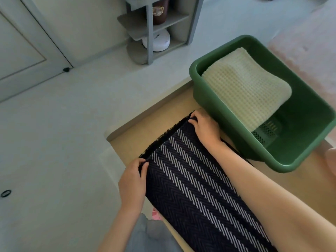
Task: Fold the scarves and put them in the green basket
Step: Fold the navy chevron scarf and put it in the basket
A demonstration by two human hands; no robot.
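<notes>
One pale scarf (pixel 243 84) already lies folded in the green basket (pixel 309 110), at the far right of the counter (pixel 127 142). The dark scarf (pixel 190 179) lies on the counter just left of the basket, seemingly mid-fold. The left hand (pixel 133 180) and right hand (pixel 205 128) each have a grip pinching one corner of its fringed far edge. It likely needs more folding before it goes into the basket.

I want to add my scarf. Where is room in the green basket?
The bare floor of the green basket, between the cream scarf and the near right walls. The far left half is filled by that scarf. The table left of the dark scarf is bare too.
</notes>
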